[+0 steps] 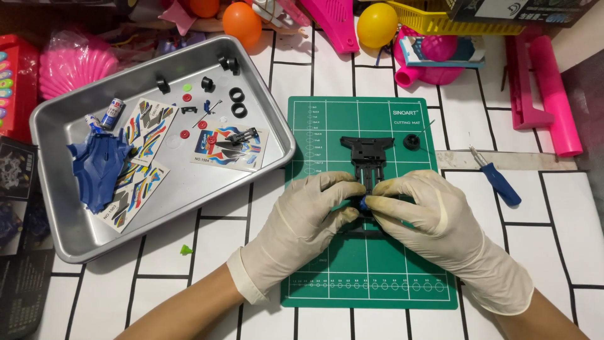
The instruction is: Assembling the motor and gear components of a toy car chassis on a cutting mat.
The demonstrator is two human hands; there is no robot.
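Observation:
Both of my hands wear cream latex gloves and meet over a green cutting mat (327, 119). A black plastic toy-car chassis (367, 151) lies on the mat, its near end hidden under my fingers. My left hand (302, 223) pinches the chassis from the left. My right hand (434, 223) presses a small blue part (363, 203) against it with thumb and fingertips. A small black wheel (411, 141) rests on the mat to the right of the chassis.
A metal tray (69, 239) at left holds a blue car body (99, 169), sticker sheets, a small tube and several tiny black and red parts. A blue-handled screwdriver (498, 179) lies to the right. Pink, orange and yellow toys crowd the back edge.

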